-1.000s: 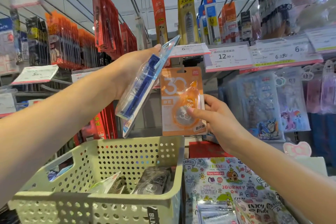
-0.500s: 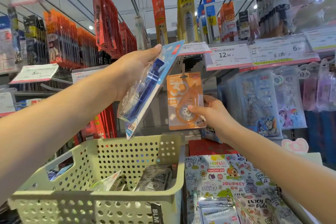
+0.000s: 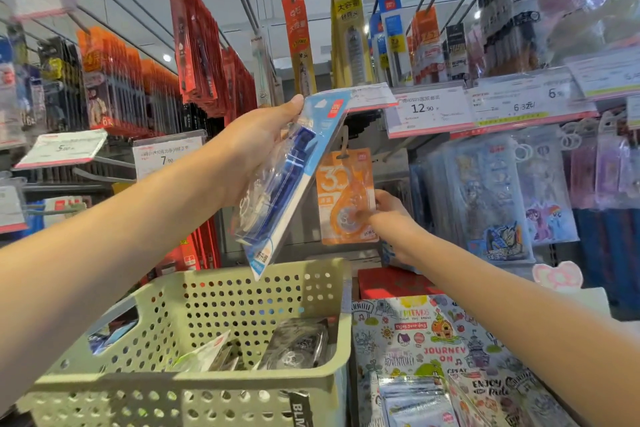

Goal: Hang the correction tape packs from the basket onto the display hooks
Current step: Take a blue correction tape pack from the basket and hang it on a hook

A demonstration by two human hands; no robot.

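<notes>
My left hand (image 3: 249, 146) holds a blue correction tape pack (image 3: 294, 180) tilted in front of the display. Behind it, an orange correction tape pack (image 3: 343, 191) hangs with its top hole on a display hook (image 3: 344, 142). My right hand (image 3: 391, 222) grips that orange pack at its lower right side, deep in the shelf. Below, a pale green perforated basket (image 3: 207, 381) holds more packs, one of them dark grey (image 3: 298, 347).
Price tags (image 3: 429, 111) run along the shelf rail above the hook. Rows of red and orange packs (image 3: 194, 45) hang to the left, clear pouches (image 3: 485, 191) to the right. Printed notebooks (image 3: 433, 350) lie beside the basket.
My right hand has pushed the orange pack up and back until its hole sits on the hook. My left hand with the blue pack has risen slightly.
</notes>
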